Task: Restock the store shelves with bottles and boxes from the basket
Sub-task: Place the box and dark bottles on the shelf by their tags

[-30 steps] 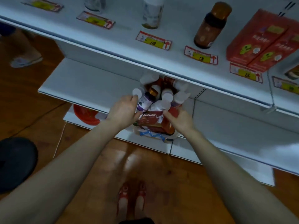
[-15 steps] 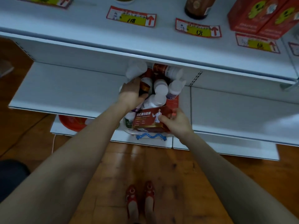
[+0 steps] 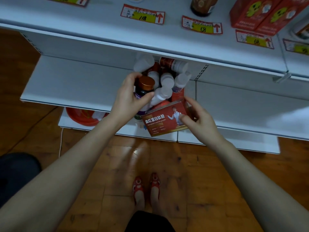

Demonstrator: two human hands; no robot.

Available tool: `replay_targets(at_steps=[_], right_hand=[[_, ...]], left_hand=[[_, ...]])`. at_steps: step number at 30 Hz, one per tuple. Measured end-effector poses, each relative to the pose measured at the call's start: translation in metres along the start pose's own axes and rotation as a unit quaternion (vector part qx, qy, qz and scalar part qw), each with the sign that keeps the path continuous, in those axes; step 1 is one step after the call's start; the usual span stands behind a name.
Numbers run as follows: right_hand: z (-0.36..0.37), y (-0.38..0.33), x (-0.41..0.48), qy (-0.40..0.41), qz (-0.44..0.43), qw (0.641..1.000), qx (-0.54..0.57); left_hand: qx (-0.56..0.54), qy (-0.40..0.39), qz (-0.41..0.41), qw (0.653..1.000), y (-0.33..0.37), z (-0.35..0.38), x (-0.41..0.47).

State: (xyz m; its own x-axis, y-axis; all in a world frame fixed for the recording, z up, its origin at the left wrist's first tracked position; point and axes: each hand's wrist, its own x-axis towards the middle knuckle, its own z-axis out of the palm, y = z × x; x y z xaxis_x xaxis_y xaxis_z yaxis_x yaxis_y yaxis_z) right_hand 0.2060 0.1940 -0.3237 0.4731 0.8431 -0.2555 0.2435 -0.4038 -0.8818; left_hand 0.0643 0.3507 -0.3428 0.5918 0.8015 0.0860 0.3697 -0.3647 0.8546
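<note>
Seen from above, a person's left hand curls its fingers and thumb around a dark glass bottle with a shiny copper-coloured cap, just at 12 o'clock of centre. The right hand, at 2 o'clock of centre, pinches the short edge of a flat red cardboard box printed with white lettering, tilted, its long edge toward the viewer. Both sit at the near side of a crowded heap of round white-capped plastic bottles. The heap lies under the front lip of a smooth white metal upper shelf, which carries red-and-yellow paper price labels. A flat white middle shelf stretches away at 9 and 3 o'clock of the heap. Glossy wooden floorboards lie at 6 o'clock.
</note>
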Motion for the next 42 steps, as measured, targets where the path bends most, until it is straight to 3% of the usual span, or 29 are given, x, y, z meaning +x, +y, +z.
replay_targets(at_steps=[11,19,28,35,42], right_hand=[[-0.058,-0.059,-0.086,0.042,-0.073,0.996,0.009],[-0.143,-0.068,-0.153,0.131,-0.081,0.987,0.04],[-0.294,-0.015,-0.246,0.236,-0.086,0.968,0.005],[-0.412,0.032,-0.318,0.3,-0.048,0.953,-0.006],[-0.499,0.083,-0.346,0.36,-0.017,0.932,0.047]], left_hand=[[-0.061,0.069,0.056,0.994,0.118,-0.036,-0.032],[-0.066,0.021,0.142,0.987,0.221,-0.003,-0.035],[-0.095,-0.022,0.24,0.966,0.356,0.118,-0.054],[-0.171,-0.115,0.171,0.964,0.452,0.23,-0.066],[-0.163,-0.173,0.15,0.96,0.514,0.323,-0.058]])
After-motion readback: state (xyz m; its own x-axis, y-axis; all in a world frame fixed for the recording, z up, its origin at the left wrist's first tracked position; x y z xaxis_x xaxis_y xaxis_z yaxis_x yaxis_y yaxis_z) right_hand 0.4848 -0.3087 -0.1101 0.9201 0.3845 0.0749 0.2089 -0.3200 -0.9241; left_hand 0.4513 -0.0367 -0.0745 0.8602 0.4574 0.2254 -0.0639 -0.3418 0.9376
